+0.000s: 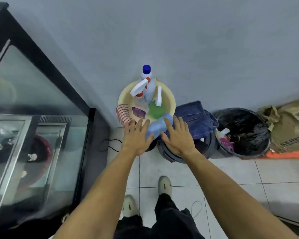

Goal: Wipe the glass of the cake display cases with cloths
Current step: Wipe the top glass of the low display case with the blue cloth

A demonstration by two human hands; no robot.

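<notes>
- The display case stands at nine o'clock, its glass not yet wiped.
- Left hand and right hand, both spread flat and holding nothing, flank the blue cloth on the basin rim.
- A careless tug might topple the bottles.
- At three o'clock on the tiled floor: a bin against the grey wall.

Both hands, left and right, reach with spread fingers to a blue cloth on a yellow basin.

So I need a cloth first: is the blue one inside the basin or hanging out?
Hanging out: the blue cloth drapes over the yellow basin near rim, between both open hands.
</notes>
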